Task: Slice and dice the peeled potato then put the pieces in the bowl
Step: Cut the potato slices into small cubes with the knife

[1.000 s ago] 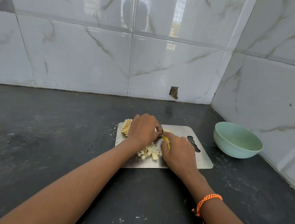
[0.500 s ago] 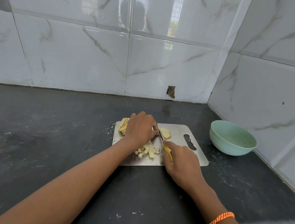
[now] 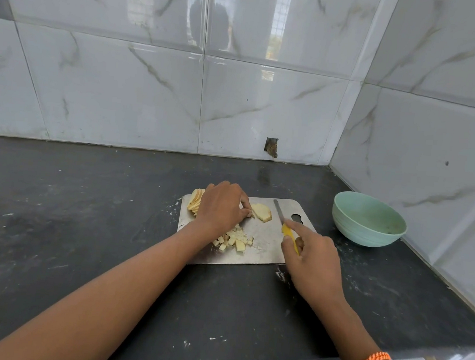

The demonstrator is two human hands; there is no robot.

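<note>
- Dark stone table [image 3: 85, 224]: the steel cutting board [image 3: 264, 255] sits mid-frame, the pale green bowl [image 3: 369, 220] to its right, not yet filled.
- My left hand [image 3: 222, 207]: fingertips pinch the flat potato slices [image 3: 261, 212]; I should tuck them back.
- My right hand [image 3: 314, 259] grips the yellow-handled knife [image 3: 284, 223], blade raised.
- Diced cubes [image 3: 233, 240]: below my left hand.

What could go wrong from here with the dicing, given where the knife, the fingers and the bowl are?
1. The left hand pinches the potato slices close to the knife; a hurried cut might nick a fingertip.
2. The diced pieces lie near the cutting board front edge, partly under the left wrist, so they could be swept onto the counter.
3. The bowl sits beyond the right hand; carried pieces may drop on the way.
</note>
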